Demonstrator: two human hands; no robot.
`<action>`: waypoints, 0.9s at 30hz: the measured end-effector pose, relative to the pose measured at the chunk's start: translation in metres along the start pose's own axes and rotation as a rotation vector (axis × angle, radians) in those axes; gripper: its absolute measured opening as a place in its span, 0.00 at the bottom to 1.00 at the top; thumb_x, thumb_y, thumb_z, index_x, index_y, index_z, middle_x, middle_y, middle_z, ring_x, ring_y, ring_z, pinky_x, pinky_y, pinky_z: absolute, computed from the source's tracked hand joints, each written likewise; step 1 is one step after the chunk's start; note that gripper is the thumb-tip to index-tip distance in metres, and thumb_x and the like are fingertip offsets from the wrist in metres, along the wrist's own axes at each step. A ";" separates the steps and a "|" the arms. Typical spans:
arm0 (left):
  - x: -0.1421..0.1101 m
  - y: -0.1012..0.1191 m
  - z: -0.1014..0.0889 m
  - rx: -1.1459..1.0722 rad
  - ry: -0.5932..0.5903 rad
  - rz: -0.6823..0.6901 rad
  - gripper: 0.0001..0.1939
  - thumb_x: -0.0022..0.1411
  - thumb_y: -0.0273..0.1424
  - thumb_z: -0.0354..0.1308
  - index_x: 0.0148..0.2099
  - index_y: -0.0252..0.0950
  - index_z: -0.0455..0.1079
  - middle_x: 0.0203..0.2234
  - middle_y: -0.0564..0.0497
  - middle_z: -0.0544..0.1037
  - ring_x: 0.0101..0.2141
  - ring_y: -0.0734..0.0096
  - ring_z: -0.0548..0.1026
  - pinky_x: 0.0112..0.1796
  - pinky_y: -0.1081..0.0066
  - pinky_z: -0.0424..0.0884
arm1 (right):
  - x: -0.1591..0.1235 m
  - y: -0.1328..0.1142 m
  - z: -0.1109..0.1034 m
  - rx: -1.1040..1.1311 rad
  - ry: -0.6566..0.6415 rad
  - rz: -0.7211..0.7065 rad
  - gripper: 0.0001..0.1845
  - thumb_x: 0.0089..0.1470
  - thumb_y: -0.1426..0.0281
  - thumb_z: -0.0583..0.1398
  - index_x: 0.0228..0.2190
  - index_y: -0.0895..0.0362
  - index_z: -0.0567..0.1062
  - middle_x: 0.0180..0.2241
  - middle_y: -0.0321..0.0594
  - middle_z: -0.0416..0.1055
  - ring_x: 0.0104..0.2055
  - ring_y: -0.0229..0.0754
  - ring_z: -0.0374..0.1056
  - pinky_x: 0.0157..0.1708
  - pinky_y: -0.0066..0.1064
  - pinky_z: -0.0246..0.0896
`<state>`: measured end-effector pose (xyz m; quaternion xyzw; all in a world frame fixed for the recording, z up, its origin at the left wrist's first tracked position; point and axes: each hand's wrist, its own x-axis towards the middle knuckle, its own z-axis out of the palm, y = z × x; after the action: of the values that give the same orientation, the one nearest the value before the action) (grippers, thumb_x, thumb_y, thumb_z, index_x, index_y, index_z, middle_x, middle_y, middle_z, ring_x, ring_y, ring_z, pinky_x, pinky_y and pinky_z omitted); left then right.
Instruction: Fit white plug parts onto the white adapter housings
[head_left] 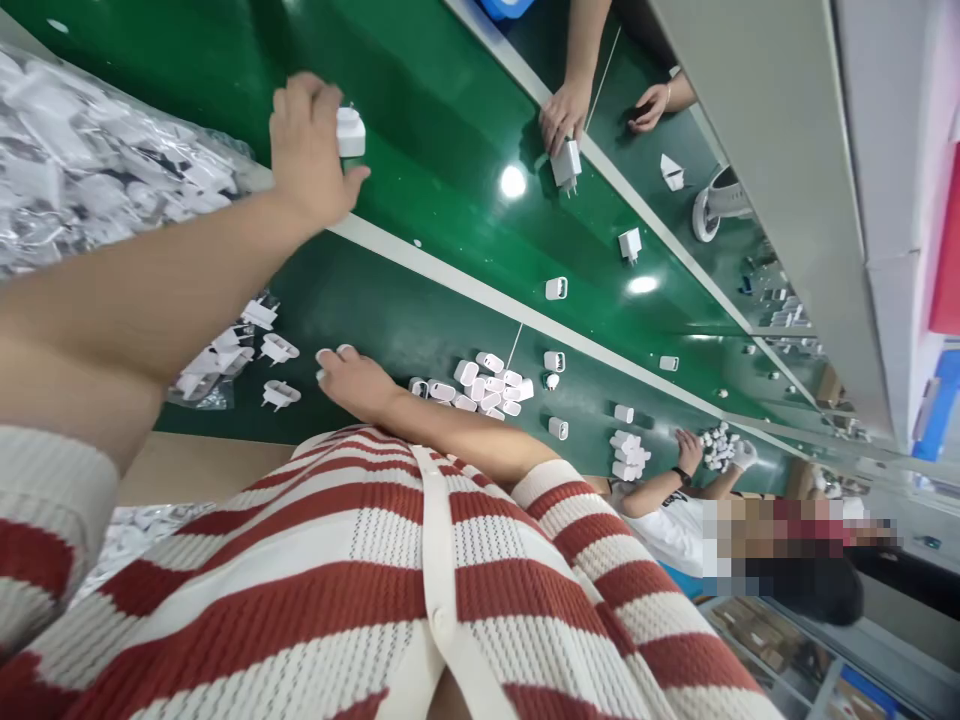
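Note:
My left hand reaches over the green conveyor belt, its thumb spread away from the fingers. Beside its index finger, on the belt, is a white charger plug; the fingers seem to touch it. White tips, like finger cots, cover the fingers of my right hand, which rests low over the dark green side table. Its fingers point left with small gaps between them, and nothing shows in them. Just left of it lie loose white two-pin plug pieces. A cluster of white charger housings lies beyond my right forearm.
A clear bag of white plug parts stands at the left. Across the belt, another person's hand holds a white charger. More housings sit along the belt. A co-worker in white works further along at the right.

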<state>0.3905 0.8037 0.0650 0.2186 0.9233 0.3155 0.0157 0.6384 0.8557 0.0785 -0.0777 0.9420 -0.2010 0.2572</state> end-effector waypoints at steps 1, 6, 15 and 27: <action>-0.024 0.007 -0.001 -0.025 0.001 0.074 0.32 0.70 0.48 0.54 0.68 0.34 0.63 0.65 0.44 0.63 0.69 0.45 0.57 0.63 0.45 0.58 | -0.009 0.010 -0.002 0.006 0.007 -0.031 0.13 0.68 0.69 0.59 0.51 0.53 0.77 0.58 0.44 0.71 0.55 0.43 0.70 0.53 0.36 0.72; -0.168 0.039 0.023 -0.286 -0.305 0.201 0.19 0.59 0.34 0.57 0.52 0.34 0.74 0.51 0.38 0.75 0.56 0.43 0.72 0.60 0.45 0.65 | -0.080 0.085 -0.014 0.338 0.294 0.158 0.17 0.63 0.79 0.56 0.48 0.56 0.79 0.51 0.45 0.77 0.57 0.44 0.70 0.63 0.40 0.63; -0.249 0.054 0.088 -0.321 -0.535 0.099 0.22 0.63 0.42 0.62 0.56 0.39 0.73 0.54 0.40 0.77 0.51 0.49 0.77 0.52 0.57 0.73 | -0.108 0.113 -0.015 1.529 0.382 0.693 0.13 0.55 0.70 0.64 0.44 0.53 0.76 0.41 0.36 0.79 0.34 0.36 0.78 0.32 0.27 0.76; -0.195 0.041 0.086 -0.457 -0.322 -0.047 0.24 0.62 0.50 0.65 0.51 0.38 0.78 0.46 0.44 0.80 0.30 0.67 0.75 0.38 0.67 0.73 | -0.051 0.119 -0.013 0.790 0.549 0.381 0.13 0.62 0.72 0.59 0.47 0.56 0.77 0.47 0.43 0.79 0.45 0.40 0.77 0.48 0.33 0.73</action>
<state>0.5973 0.8010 -0.0006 0.2355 0.8186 0.4761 0.2184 0.6703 0.9808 0.0626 0.2539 0.8245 -0.5040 0.0424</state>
